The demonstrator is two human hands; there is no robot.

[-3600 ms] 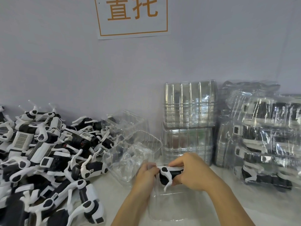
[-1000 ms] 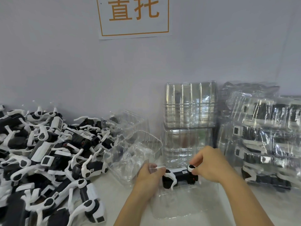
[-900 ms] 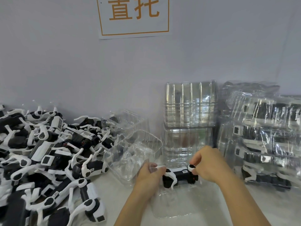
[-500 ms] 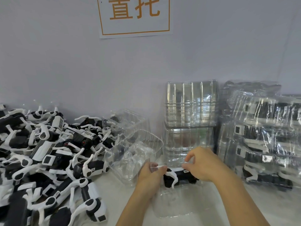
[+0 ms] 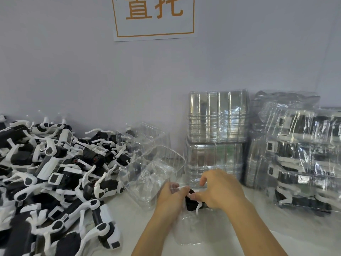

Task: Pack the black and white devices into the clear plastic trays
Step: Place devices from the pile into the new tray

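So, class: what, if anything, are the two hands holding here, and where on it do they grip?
Both hands hold one black and white device over a clear tray: the left hand at its left end, the right hand over its right part.

Device [image 5: 191,201] mostly hidden behind right hand [image 5: 219,189]

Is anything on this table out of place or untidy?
Yes. The loose devices on the left lie in a tangled heap, not sorted. Beside them two empty clear trays sit tilted, leaning against the heap. The tray stacks and packed trays look orderly.
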